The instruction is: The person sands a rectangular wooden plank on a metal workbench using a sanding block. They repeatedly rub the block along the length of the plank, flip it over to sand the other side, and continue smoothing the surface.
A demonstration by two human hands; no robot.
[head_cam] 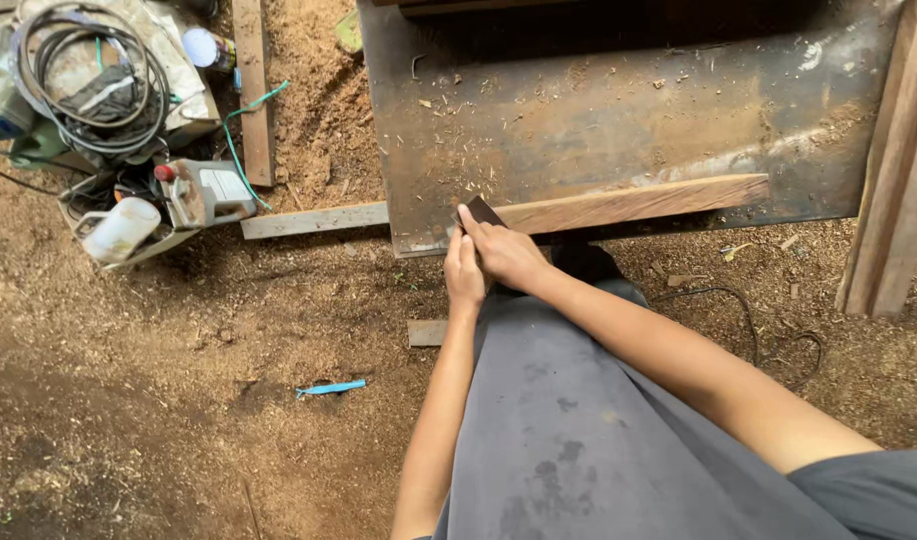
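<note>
A worn metal table [619, 110] is shown, with a long wooden plank [639, 203] laid along its near edge. A small dark block [481, 211], judged stiff and light, is gripped at the plank's end by the right hand [507, 254] and left hand [464, 277], best held by its sides.

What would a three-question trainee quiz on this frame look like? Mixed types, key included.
1. True or false: both hands meet on the dark block at the end of the wooden plank.
2. The plank lies along which edge of the worn work surface: A) near edge B) far edge C) its middle?
3. Fill in: the white jug stands on the person's ____ side.

Key: 1 true; 2 A; 3 left.
The left hand sits below the right hand.
</note>
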